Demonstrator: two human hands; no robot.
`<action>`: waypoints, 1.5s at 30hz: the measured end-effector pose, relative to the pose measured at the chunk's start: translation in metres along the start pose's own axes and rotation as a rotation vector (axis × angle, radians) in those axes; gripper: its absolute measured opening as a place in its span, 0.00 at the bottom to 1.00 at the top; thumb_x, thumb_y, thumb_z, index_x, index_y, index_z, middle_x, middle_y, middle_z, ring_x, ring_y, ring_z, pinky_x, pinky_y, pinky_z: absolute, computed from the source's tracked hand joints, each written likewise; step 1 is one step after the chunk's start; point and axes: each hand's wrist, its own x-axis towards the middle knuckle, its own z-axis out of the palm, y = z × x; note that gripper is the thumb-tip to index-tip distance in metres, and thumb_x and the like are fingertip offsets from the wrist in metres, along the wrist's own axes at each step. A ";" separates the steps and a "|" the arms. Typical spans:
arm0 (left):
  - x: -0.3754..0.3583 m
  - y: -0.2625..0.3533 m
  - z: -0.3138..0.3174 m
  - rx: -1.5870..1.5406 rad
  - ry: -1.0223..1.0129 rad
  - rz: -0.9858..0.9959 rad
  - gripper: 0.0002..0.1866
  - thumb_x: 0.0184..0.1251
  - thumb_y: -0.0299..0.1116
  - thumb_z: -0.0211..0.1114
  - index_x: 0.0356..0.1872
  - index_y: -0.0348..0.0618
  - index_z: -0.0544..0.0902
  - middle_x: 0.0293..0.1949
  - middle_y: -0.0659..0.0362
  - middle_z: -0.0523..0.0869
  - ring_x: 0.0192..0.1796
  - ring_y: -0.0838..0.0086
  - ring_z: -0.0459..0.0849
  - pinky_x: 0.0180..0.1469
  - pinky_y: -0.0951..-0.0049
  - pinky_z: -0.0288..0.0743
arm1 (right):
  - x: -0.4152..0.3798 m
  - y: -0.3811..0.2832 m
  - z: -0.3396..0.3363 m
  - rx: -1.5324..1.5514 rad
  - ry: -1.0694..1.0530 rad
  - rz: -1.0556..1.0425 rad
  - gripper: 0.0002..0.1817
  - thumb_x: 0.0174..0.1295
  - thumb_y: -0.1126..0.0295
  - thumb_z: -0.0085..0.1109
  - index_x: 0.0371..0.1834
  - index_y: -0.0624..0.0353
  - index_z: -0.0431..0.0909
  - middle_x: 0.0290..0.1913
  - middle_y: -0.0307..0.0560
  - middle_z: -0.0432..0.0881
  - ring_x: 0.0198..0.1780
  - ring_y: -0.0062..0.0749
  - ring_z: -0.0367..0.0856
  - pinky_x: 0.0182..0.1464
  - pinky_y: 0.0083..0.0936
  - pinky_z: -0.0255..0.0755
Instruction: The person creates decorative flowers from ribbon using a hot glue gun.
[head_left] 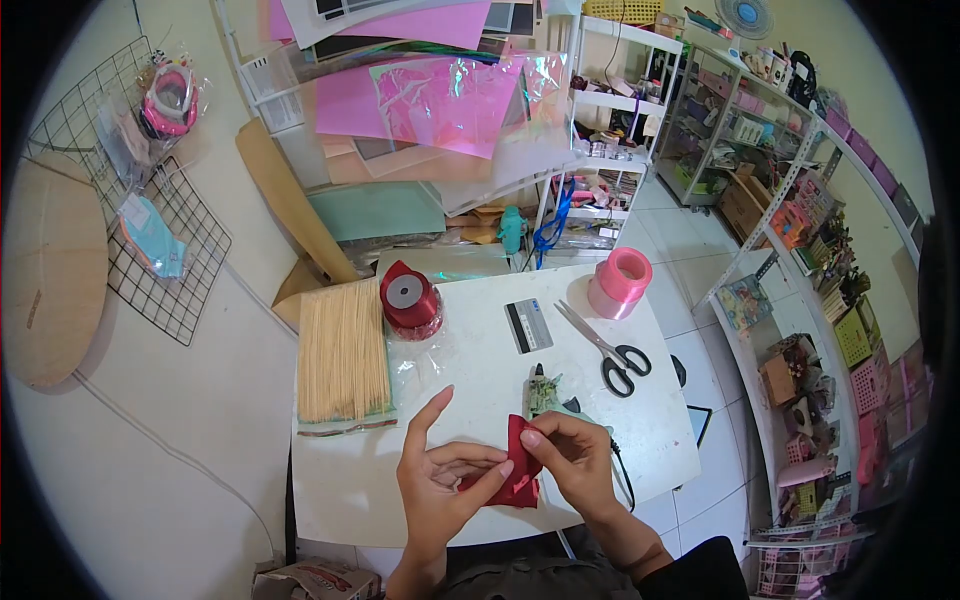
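A dark red piece of ribbon (519, 488) is held between my two hands near the table's front edge. My left hand (440, 480) pinches its left side with thumb and fingers, while the index finger points up. At the ribbon's upper right edge, my right hand (575, 460) grips it between thumb and fingers. Just behind my right hand lies a glue gun (545, 392), partly hidden, with a greenish wrapped body. A roll of dark red ribbon (411, 303) stands farther back on the left.
Bamboo sticks (343, 355) lie in a pack at the left of the white table (350, 490). Black-handled scissors (606, 350), a card (529, 326) and a pink ribbon roll (620, 284) are at the back right. Shelves (780, 260) stand right.
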 end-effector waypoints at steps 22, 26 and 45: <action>0.002 -0.011 0.001 -0.022 -0.051 0.017 0.41 0.44 0.17 0.65 0.59 0.35 0.50 0.28 0.49 0.81 0.34 0.73 0.81 0.39 0.77 0.75 | 0.006 0.000 -0.003 0.053 0.078 0.022 0.03 0.53 0.77 0.55 0.26 0.66 0.74 0.24 0.39 0.76 0.27 0.15 0.71 0.31 0.13 0.66; 0.001 -0.017 0.003 0.151 -0.065 -0.020 0.42 0.42 0.21 0.68 0.59 0.37 0.52 0.25 0.52 0.82 0.32 0.74 0.81 0.36 0.77 0.76 | 0.007 0.001 -0.002 0.056 0.100 0.007 0.03 0.53 0.77 0.55 0.26 0.66 0.74 0.25 0.39 0.76 0.27 0.15 0.71 0.31 0.13 0.66; 0.004 -0.020 -0.002 0.097 -0.094 -0.091 0.37 0.42 0.23 0.68 0.57 0.37 0.59 0.25 0.52 0.82 0.30 0.73 0.81 0.35 0.78 0.75 | 0.008 0.006 -0.007 -0.020 0.051 0.049 0.03 0.53 0.77 0.54 0.28 0.65 0.74 0.26 0.39 0.76 0.29 0.15 0.71 0.32 0.13 0.65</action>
